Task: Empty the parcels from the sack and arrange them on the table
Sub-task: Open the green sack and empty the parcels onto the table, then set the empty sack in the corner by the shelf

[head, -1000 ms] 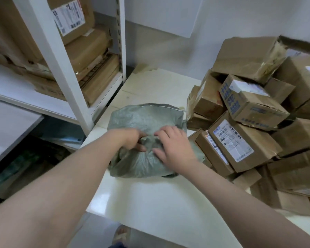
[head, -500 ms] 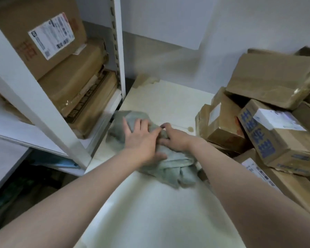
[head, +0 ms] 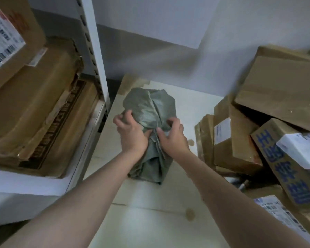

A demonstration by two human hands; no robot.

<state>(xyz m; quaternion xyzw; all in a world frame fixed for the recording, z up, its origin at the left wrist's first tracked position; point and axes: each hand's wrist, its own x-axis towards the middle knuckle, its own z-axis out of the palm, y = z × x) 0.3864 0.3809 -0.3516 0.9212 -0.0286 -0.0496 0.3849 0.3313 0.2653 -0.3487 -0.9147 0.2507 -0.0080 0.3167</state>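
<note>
White walls enclose a cramped storeroom, where a pale table holds a crumpled grey-green sack, bunched into a bundle near the table's far left corner. The left hand grips the sack's left side, fingers curled into the fabric, while the right hand pinches folds at its middle, both closed tightly on the cloth. Cardboard parcels lie heaped on the table's right side, near the sack but apart from it. More boxes fill a white metal shelf at left.
</note>
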